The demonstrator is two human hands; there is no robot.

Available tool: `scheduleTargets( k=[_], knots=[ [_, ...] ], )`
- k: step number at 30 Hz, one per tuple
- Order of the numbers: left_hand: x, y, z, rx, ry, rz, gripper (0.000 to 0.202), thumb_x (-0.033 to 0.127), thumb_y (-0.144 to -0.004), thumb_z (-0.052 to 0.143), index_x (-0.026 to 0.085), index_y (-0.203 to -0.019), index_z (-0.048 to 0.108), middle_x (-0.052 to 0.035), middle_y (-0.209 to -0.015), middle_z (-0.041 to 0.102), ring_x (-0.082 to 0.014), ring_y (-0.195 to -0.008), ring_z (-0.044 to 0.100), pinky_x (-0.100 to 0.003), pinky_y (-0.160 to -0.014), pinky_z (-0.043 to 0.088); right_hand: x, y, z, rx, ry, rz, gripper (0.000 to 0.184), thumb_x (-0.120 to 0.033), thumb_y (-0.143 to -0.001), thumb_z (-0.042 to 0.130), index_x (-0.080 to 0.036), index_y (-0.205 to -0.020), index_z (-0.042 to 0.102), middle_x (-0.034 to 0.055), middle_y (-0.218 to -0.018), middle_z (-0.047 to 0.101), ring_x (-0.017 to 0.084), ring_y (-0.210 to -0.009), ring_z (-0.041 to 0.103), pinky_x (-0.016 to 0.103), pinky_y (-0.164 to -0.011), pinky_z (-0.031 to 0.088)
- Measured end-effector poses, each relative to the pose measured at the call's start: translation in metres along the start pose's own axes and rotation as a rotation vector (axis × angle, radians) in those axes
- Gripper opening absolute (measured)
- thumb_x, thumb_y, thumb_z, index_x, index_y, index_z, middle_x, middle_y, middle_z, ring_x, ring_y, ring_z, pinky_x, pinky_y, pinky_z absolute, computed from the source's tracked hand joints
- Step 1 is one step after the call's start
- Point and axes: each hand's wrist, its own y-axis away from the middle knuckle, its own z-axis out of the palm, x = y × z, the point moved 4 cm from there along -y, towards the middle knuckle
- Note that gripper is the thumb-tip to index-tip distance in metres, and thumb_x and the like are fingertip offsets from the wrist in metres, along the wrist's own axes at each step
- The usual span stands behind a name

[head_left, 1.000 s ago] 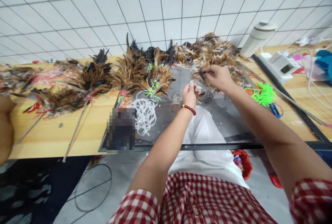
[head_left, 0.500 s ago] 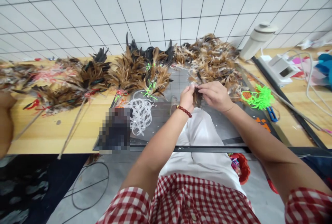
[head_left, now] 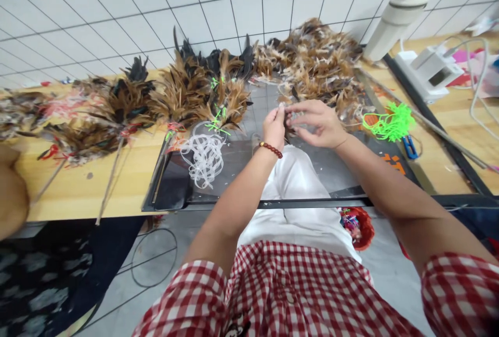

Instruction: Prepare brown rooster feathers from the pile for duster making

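Note:
My left hand (head_left: pixel 274 128), with a dark red bead bracelet (head_left: pixel 272 148) at its wrist, is pinched closed on a small tuft of brown feathers (head_left: pixel 287 133). Most of that tuft is hidden behind the fingers. Close on its right, my right hand (head_left: pixel 322 125) has its fingers apart and seems to hold nothing; its fingertips come near the tuft. Just beyond both hands lies a large heap of loose brown and cream feathers (head_left: pixel 323 66). A bundle of bright green strings (head_left: pixel 393 121) sits to the right of my right hand.
White ribbon (head_left: pixel 205 157) lies in a tangle on the dark glass top. Tied feather bunches (head_left: pixel 183 92) stand at the back left. A pale bottle (head_left: pixel 395 25), a white power strip (head_left: pixel 432 77) and a blue cutter (head_left: pixel 410 147) are on the right. Another person's arm (head_left: pixel 11 191) shows at far left.
My right hand has come away from the tuft, and its fingers have spread. My left hand still pinches the feathers. The camera view has shifted slightly.

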Motion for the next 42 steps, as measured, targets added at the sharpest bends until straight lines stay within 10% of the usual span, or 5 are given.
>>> scheduleTargets(
  k=[4,9,27,34,42],
  knots=[
    [0.005,-0.002,0.000,-0.056,-0.024,0.049,0.031,0.030,-0.102,0.064,0.017,-0.073,0.062,0.0037,-0.062,0.057,-0.0034,-0.050,0.046,-0.016,-0.054,0.041,0.012,-0.002,0.000,0.296,-0.306,0.329,0.048,-0.068,-0.093,0.059,-0.024,-0.104,0.077,0.0125,-0.117,0.075,0.029,-0.113,0.069,0.043,-0.094,0.057],
    [0.008,0.005,0.004,-0.120,-0.076,0.071,0.031,0.025,-0.097,0.071,0.017,-0.068,0.063,0.0044,-0.060,0.058,-0.0025,-0.048,0.047,-0.015,-0.052,0.038,0.028,-0.006,0.017,0.294,-0.707,0.478,0.055,-0.075,-0.072,0.078,-0.022,-0.090,0.072,0.0051,-0.089,0.074,0.021,-0.086,0.067,0.036,-0.082,0.056],
    [0.002,0.011,0.008,-0.232,-0.268,0.036,0.030,0.021,-0.097,0.070,0.015,-0.067,0.065,0.0043,-0.056,0.061,-0.0039,-0.048,0.053,-0.017,-0.053,0.041,0.029,-0.005,0.003,0.293,-0.277,0.058,0.033,-0.049,-0.096,0.067,-0.022,-0.078,0.069,0.0049,-0.082,0.067,0.020,-0.081,0.062,0.037,-0.082,0.050],
    [0.002,0.011,0.008,-0.240,-0.273,0.024,0.032,0.031,-0.094,0.077,0.016,-0.068,0.065,0.0058,-0.053,0.054,-0.0034,-0.048,0.045,-0.017,-0.051,0.036,0.043,-0.006,0.012,0.405,-0.592,0.276,0.051,-0.072,-0.087,0.072,-0.021,-0.089,0.076,0.0027,-0.084,0.069,0.015,-0.074,0.058,0.032,-0.072,0.050],
    [0.000,0.015,0.014,-0.303,-0.193,-0.033,0.035,0.031,-0.093,0.078,0.016,-0.066,0.062,0.0050,-0.054,0.053,-0.0032,-0.048,0.044,-0.016,-0.050,0.036,0.032,-0.007,0.020,0.170,-1.079,0.364,0.066,-0.076,-0.061,0.092,-0.020,-0.095,0.082,-0.0013,-0.072,0.067,0.011,-0.062,0.056,0.026,-0.061,0.052]
  ],
)
